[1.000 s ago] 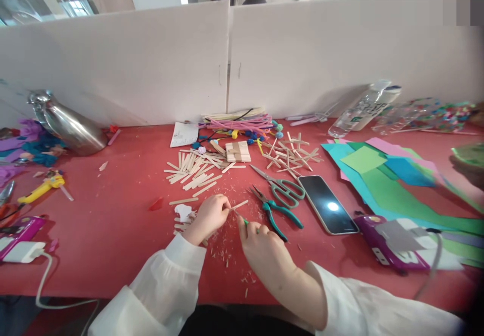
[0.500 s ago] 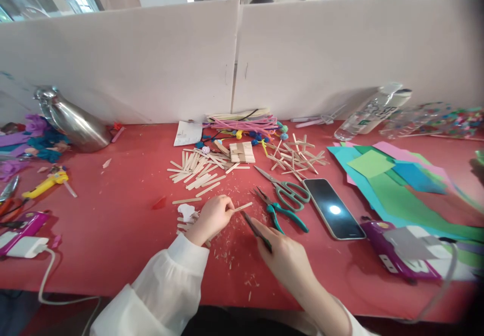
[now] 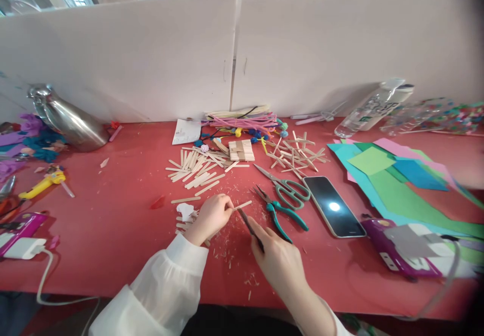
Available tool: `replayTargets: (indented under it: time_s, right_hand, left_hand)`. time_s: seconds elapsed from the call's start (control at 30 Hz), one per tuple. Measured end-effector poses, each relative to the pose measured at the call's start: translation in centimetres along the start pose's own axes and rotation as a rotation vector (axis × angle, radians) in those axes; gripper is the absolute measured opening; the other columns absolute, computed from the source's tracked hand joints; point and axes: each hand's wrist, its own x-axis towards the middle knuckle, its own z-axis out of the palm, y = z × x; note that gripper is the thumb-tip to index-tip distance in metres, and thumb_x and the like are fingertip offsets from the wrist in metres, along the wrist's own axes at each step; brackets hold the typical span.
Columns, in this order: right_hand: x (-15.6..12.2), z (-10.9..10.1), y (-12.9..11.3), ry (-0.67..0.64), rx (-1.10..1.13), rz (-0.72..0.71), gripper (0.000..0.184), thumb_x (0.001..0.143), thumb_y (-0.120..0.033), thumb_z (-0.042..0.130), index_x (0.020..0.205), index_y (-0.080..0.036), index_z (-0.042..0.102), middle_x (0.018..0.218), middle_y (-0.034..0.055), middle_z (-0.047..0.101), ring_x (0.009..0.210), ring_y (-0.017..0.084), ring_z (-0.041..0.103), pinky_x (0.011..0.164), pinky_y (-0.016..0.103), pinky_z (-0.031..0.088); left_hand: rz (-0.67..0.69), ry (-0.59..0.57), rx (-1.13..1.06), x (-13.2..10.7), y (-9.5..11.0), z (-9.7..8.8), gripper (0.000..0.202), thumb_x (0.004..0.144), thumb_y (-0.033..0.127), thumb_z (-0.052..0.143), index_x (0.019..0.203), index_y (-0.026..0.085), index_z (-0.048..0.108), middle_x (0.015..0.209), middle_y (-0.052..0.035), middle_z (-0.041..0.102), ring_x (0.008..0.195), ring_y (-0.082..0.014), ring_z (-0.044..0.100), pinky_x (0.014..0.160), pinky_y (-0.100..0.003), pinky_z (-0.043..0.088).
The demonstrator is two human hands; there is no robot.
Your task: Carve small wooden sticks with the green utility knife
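My left hand [image 3: 210, 216] pinches a short wooden craft stick [image 3: 242, 205] that points right, low over the red table [image 3: 113, 225]. My right hand [image 3: 278, 260] grips a slim dark-bladed cutting tool [image 3: 249, 227] with a green handle; its tip reaches up-left and meets the stick near my left fingers. Wood shavings [image 3: 234, 255] are scattered on the table under and between both hands. Both wrists wear white sleeves.
Teal pliers [image 3: 282, 214], green-handled scissors [image 3: 285, 187] and a phone [image 3: 334, 206] lie just right of my hands. Loose craft sticks [image 3: 196, 172] and a glued stick panel [image 3: 241, 150] sit behind. Coloured paper [image 3: 389, 185] fills the right; a steel jug [image 3: 68, 122] and a yellow glue gun [image 3: 43, 184] lie left.
My right hand drew back toward me, then moved the blade tip up-left to the stick. The left hand has kept the stick in the same spot.
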Motion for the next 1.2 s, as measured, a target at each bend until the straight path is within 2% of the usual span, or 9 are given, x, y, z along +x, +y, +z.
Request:
replayTargets:
  time_s: [0.13,0.3,0.4,0.53,0.7,0.9,1.2]
  right_hand:
    - [-0.5,0.2,-0.5,-0.011,-0.162,-0.062,0.043,0.077,-0.013,0.055,0.119,-0.024,0.061,0.062,0.0001,0.064,0.048,0.011,0.061,0.037,0.02,0.028]
    - [-0.8,-0.1,-1.2,-0.063,-0.344,-0.15,0.057,0.072,-0.001,0.056,0.124,-0.024,0.056,0.073,0.0042,0.066,0.055,0.013,0.062,0.045,0.021,0.037]
    - [-0.5,-0.5,-1.3,-0.059,-0.392,-0.237,0.059,0.071,0.001,0.054,0.125,-0.023,0.055,0.078,0.0072,0.066,0.058,0.016,0.062,0.048,0.023,0.041]
    - [-0.2,-0.7,-0.7,0.005,-0.378,-0.291,0.059,0.069,0.0,0.055,0.123,-0.023,0.056,0.079,0.0075,0.065,0.06,0.018,0.06,0.049,0.026,0.043]
    - [-0.6,0.0,0.4,0.113,-0.324,-0.304,0.064,0.066,0.001,0.057,0.124,-0.025,0.055,0.085,0.0066,0.065,0.066,0.019,0.06,0.056,0.028,0.046]
    - [-1.1,0.7,0.8,0.064,-0.212,-0.252,0.054,0.069,-0.005,0.059,0.12,-0.023,0.058,0.087,0.0057,0.064,0.07,0.018,0.059,0.055,0.027,0.045]
    - [-1.4,1.1,0.7,0.058,-0.155,-0.173,0.05,0.072,-0.008,0.058,0.12,-0.023,0.058,0.085,0.0056,0.062,0.072,0.019,0.058,0.056,0.027,0.044]
  left_hand:
    - [0.009,-0.002,0.003,0.0,0.0,0.0,0.016,0.078,0.013,0.048,0.066,0.017,0.057,0.075,-0.0025,0.062,0.069,-0.0156,0.058,0.062,-0.024,0.041]
    - [0.011,0.0,0.013,0.1,-0.1,0.1,0.015,0.078,0.012,0.049,0.066,0.017,0.057,0.075,-0.0022,0.063,0.071,-0.0152,0.058,0.064,-0.023,0.041]
    - [-0.002,0.004,0.022,0.1,-0.1,0.1,0.014,0.078,0.013,0.05,0.069,0.017,0.06,0.077,-0.0028,0.064,0.071,-0.0154,0.059,0.062,-0.023,0.04]
    - [-0.042,0.015,0.042,0.1,0.1,-0.1,0.014,0.08,0.017,0.05,0.072,0.017,0.062,0.076,-0.0032,0.066,0.068,-0.0158,0.06,0.058,-0.023,0.039]
    - [-0.07,-0.001,0.055,0.0,0.5,-0.6,0.014,0.08,0.021,0.051,0.071,0.018,0.062,0.073,-0.0022,0.067,0.064,-0.0156,0.06,0.053,-0.023,0.036]
    - [-0.063,-0.012,0.064,-0.1,0.3,-0.4,0.014,0.078,0.017,0.051,0.069,0.018,0.062,0.074,-0.0016,0.067,0.066,-0.0157,0.06,0.055,-0.023,0.036]
    - [-0.061,-0.017,0.083,-0.1,0.2,-0.4,0.014,0.08,0.019,0.051,0.072,0.019,0.063,0.076,-0.0022,0.067,0.067,-0.0161,0.06,0.055,-0.023,0.038]
